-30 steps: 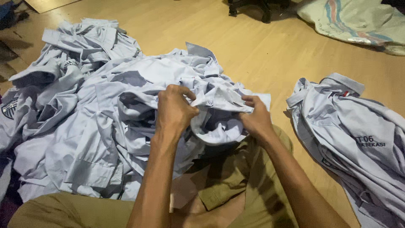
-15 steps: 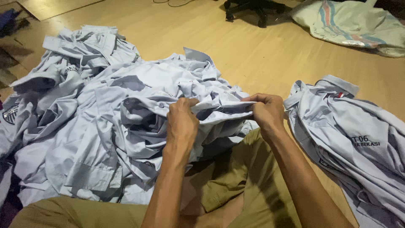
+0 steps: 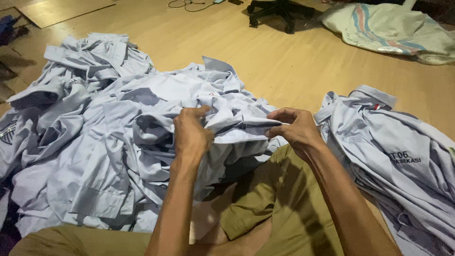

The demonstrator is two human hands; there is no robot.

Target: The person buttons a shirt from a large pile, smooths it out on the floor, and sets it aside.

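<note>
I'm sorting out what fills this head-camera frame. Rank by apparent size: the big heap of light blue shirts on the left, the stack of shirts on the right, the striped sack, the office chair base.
1. heap of light blue shirts
2. stack of shirts
3. striped sack, cut off by the frame and farther away, so unsure
4. office chair base, also cropped

Two heaps of pale blue shirts lie on the floor: one large heap (image 3: 95, 142) and one smaller stack (image 3: 398, 161). One striped sack (image 3: 393, 31) and one office chair base (image 3: 277, 9) stand beyond.
</note>
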